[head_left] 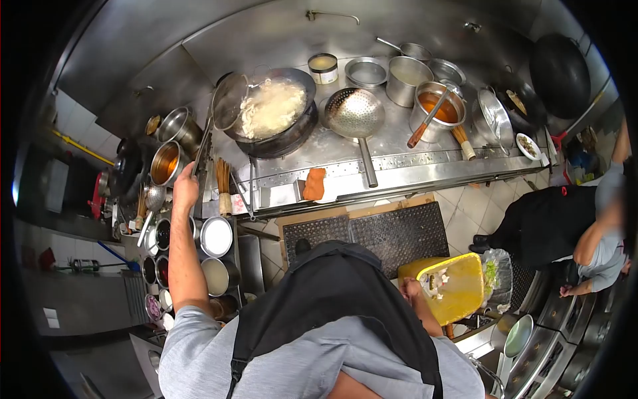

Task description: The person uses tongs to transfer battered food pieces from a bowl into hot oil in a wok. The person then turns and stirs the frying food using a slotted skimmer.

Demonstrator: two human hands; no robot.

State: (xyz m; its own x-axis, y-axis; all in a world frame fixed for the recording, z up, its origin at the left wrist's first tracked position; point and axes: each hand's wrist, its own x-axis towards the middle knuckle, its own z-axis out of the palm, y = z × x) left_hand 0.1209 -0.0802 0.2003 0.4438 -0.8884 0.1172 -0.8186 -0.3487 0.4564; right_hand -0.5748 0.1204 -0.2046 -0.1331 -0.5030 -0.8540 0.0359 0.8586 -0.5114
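Observation:
My left hand [187, 179] is stretched forward on the left, closed on the long handle of a wire skimmer [229, 100]. The skimmer's round mesh head is at the left rim of a wok [307, 83], which holds pale pieces of food [271, 106] in bubbling, foamy liquid. Low on the right, my right hand [413, 291] grips the near left rim of a yellow plastic tub [462, 306]. A few pale scraps stick inside the tub, which is tilted. The fingers of my right hand are partly hidden by the rim.
On the steel range stand a perforated ladle strainer [355, 116], a pot of orange liquid [440, 126] and a steel pot [407, 80]. Seasoning containers [216, 237] line the left. An orange cloth [314, 184] hangs at the front edge. A co-worker [558, 226] stands at right.

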